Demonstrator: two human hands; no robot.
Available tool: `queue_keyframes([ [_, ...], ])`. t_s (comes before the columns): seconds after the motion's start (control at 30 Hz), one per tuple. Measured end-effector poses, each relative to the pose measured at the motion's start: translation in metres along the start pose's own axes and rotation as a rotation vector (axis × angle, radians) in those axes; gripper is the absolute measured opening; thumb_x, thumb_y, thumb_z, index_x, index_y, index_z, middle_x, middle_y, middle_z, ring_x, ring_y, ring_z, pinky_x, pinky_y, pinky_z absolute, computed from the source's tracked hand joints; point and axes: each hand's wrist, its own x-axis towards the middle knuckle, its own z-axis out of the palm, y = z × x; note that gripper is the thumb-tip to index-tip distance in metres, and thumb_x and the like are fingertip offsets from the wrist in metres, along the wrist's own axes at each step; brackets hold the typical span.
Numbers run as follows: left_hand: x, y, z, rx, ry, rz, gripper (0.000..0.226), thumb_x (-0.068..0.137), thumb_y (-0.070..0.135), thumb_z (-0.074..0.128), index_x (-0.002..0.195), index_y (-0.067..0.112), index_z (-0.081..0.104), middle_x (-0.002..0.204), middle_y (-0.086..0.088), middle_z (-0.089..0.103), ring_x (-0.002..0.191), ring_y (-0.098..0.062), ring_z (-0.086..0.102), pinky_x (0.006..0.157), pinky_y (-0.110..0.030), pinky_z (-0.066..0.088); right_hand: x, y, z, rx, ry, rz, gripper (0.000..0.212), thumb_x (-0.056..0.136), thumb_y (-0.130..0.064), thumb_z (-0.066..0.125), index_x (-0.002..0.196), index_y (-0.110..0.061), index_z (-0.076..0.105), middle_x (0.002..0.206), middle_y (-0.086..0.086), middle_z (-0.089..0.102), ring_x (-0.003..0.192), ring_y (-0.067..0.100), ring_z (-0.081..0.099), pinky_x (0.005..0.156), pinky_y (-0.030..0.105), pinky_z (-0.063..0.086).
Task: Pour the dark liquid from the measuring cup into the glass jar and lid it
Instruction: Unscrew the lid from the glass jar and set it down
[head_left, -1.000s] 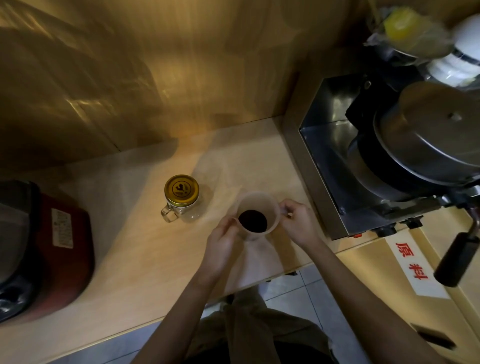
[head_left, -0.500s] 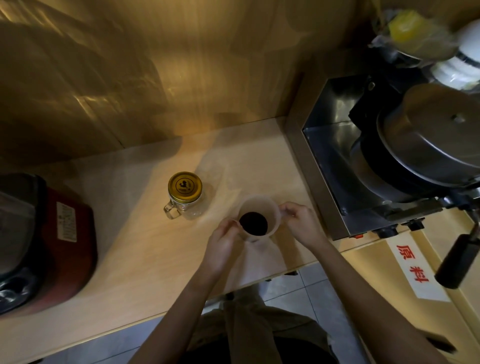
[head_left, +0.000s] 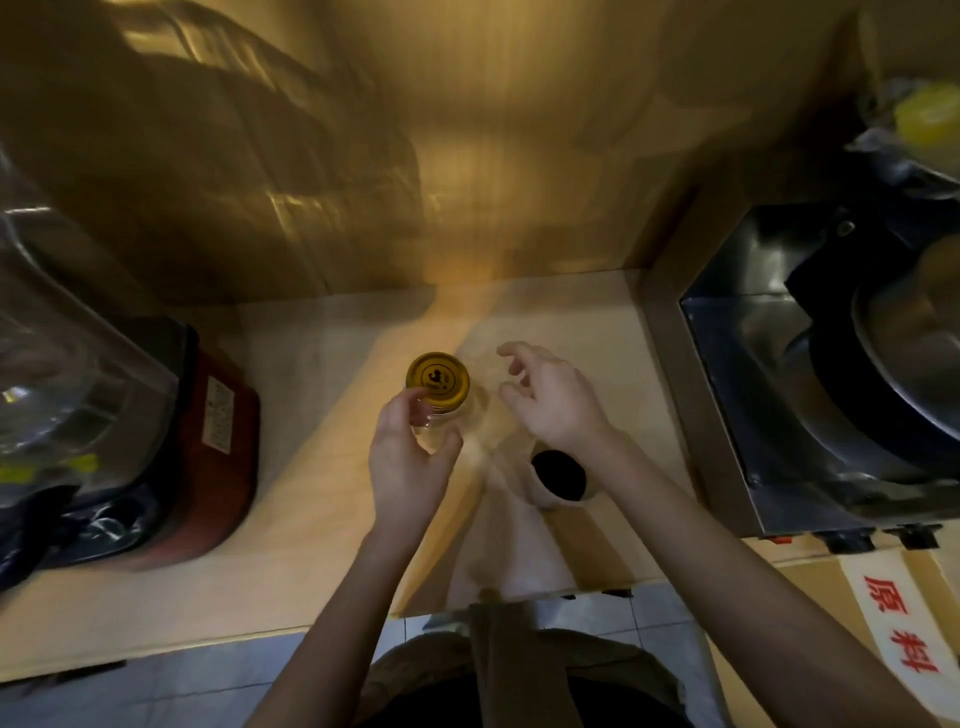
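The glass jar (head_left: 441, 415), its yellow lid (head_left: 438, 381) still on, stands mid-tabletop (head_left: 311, 493) with the left hand (head_left: 408, 457) wrapped around its near side, fingers grasping the glass. The right hand (head_left: 553, 402) hovers just beside it, fingers spread and empty. The measuring cup (head_left: 558, 478) of dark liquid sits nearer, under the right wrist.

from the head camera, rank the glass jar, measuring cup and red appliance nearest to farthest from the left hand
1. glass jar: the left hand is holding it, gold lid still on.
2. measuring cup: just right of that hand, under the right forearm.
3. red appliance: far left on the counter.
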Motion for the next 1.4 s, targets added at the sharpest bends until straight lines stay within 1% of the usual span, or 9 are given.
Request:
queue_keyframes([
  [0.23, 0.026, -0.042, 0.003, 0.147, -0.181, -0.115, 0.107, 0.059, 0.035, 0.082, 0.141, 0.004, 0.021, 0.149, -0.015, 0.031, 0.137, -0.029, 0.029, 0.112, -0.040, 0.029, 0.036, -0.035, 0.040, -0.196, -0.222, -0.173, 0.085, 0.081, -0.046, 0.064, 0.148, -0.020, 0.018, 0.148, 0.008, 0.032, 0.134, 0.027, 0.030, 0.107, 0.042, 0.035],
  [0.43, 0.042, -0.056, 0.011, 0.133, -0.251, -0.192, 0.107, 0.057, 0.047, 0.077, 0.143, 0.013, 0.023, 0.149, -0.009, 0.036, 0.136, -0.027, 0.034, 0.109, -0.049, 0.032, 0.048, -0.040, 0.058, -0.334, -0.152, -0.198, 0.076, 0.083, -0.051, 0.060, 0.143, -0.018, 0.027, 0.144, 0.009, 0.039, 0.131, 0.028, 0.035, 0.104, 0.043, 0.036],
  [0.6, 0.047, -0.062, 0.015, 0.012, -0.192, -0.169, 0.090, 0.053, 0.059, 0.070, 0.131, 0.023, 0.043, 0.126, 0.000, 0.059, 0.113, -0.019, 0.055, 0.093, -0.042, 0.048, 0.060, -0.040, 0.049, -0.317, -0.175, -0.228, 0.070, 0.080, -0.050, 0.065, 0.137, -0.020, 0.037, 0.132, 0.008, 0.049, 0.122, 0.027, 0.043, 0.101, 0.041, 0.036],
  [0.73, 0.047, -0.070, 0.016, 0.011, -0.202, -0.169, 0.097, 0.053, 0.061, 0.071, 0.135, 0.021, 0.038, 0.133, -0.002, 0.055, 0.118, -0.019, 0.053, 0.095, -0.041, 0.048, 0.071, -0.025, 0.029, -0.021, -0.156, -0.177, 0.071, 0.072, -0.052, 0.072, 0.131, -0.022, 0.045, 0.126, 0.003, 0.057, 0.115, 0.022, 0.052, 0.098, 0.040, 0.044],
  [0.83, 0.048, -0.073, 0.016, 0.004, -0.196, -0.170, 0.100, 0.051, 0.064, 0.067, 0.136, 0.021, 0.037, 0.135, -0.002, 0.054, 0.120, -0.019, 0.052, 0.097, -0.039, 0.048, 0.084, 0.001, 0.020, 0.447, -0.249, -0.001, 0.078, 0.064, -0.024, 0.086, 0.130, -0.020, 0.044, 0.120, 0.007, 0.055, 0.105, 0.022, 0.058, 0.094, 0.038, 0.050],
  [0.9, 0.048, -0.074, 0.017, -0.014, -0.190, -0.179, 0.101, 0.050, 0.062, 0.068, 0.136, 0.020, 0.037, 0.136, -0.002, 0.053, 0.122, -0.018, 0.051, 0.099, -0.037, 0.046, 0.093, 0.021, 0.024, 0.606, -0.281, 0.089, 0.083, 0.061, -0.001, 0.086, 0.131, -0.016, 0.043, 0.116, 0.006, 0.047, 0.096, 0.020, 0.058, 0.084, 0.022, 0.052],
  [0.97, 0.049, -0.075, 0.018, -0.025, -0.195, -0.180, 0.100, 0.051, 0.056, 0.072, 0.136, 0.018, 0.037, 0.137, -0.003, 0.052, 0.123, -0.018, 0.050, 0.100, -0.036, 0.044, 0.100, 0.037, 0.033, 0.529, -0.279, 0.115, 0.081, 0.056, 0.001, 0.087, 0.124, -0.015, 0.046, 0.114, 0.006, 0.044, 0.094, 0.020, 0.056, 0.076, 0.016, 0.048],
  [1.07, 0.049, -0.078, 0.020, -0.017, -0.198, -0.167, 0.097, 0.054, 0.050, 0.075, 0.137, 0.018, 0.036, 0.138, -0.002, 0.052, 0.124, -0.015, 0.049, 0.101, -0.034, 0.044, 0.107, 0.051, 0.050, 0.354, -0.242, 0.093, 0.075, 0.047, -0.014, 0.086, 0.112, -0.018, 0.049, 0.116, 0.010, 0.049, 0.106, 0.025, 0.053, 0.086, 0.030, 0.044],
  [1.4, 0.047, -0.078, 0.022, 0.000, -0.191, -0.168, 0.096, 0.057, 0.054, 0.070, 0.139, 0.023, 0.032, 0.139, -0.002, 0.050, 0.125, -0.013, 0.048, 0.101, -0.029, 0.042, 0.112, 0.072, 0.077, -0.103, -0.266, -0.094, 0.077, 0.061, -0.025, 0.080, 0.129, -0.013, 0.045, 0.128, 0.007, 0.050, 0.122, 0.027, 0.044, 0.102, 0.035, 0.031],
])
